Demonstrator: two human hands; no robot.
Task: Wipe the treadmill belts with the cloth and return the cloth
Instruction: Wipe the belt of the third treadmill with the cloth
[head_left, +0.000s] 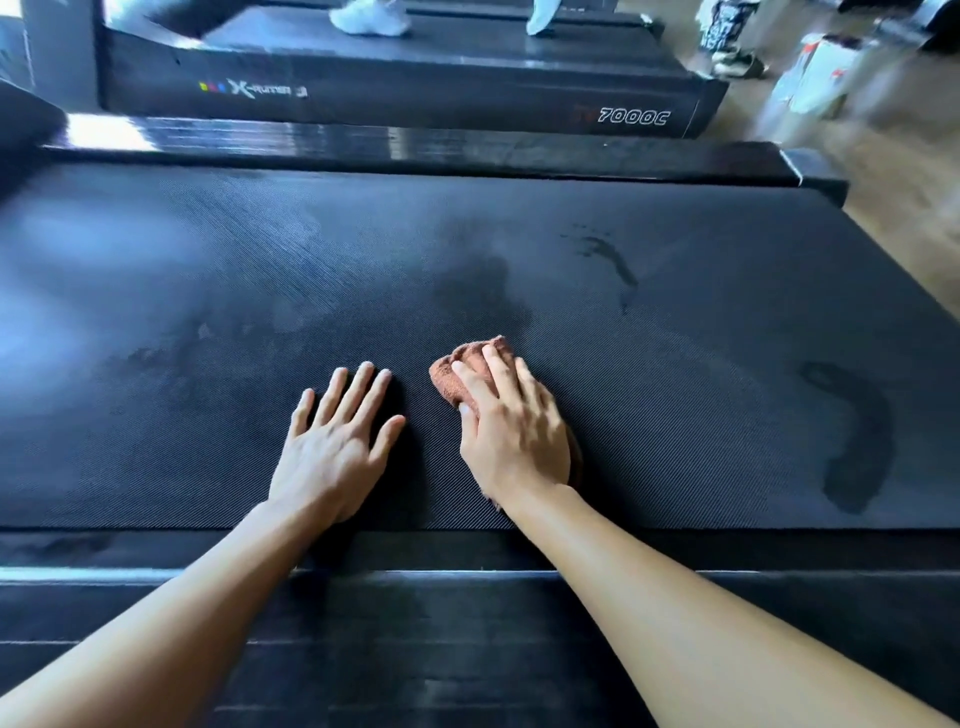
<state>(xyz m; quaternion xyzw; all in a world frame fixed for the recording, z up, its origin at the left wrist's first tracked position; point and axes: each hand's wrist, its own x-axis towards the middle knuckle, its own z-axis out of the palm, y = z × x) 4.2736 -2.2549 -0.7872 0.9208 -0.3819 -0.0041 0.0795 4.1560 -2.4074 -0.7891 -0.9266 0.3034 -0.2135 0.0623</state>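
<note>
We see the dark ribbed belt running wide between the near side rail and the far rail, with lots of open belt left and right of the hands. Its right end stops at the floor. Damp streaks mark the right part. The cloth is a bunched, rust-brown terry wad lying on the belt near the near edge. The right hand covers it, fingers curled over the wad with the thumb at its side. The left hand lies flat just beside, fingers spread.
</note>
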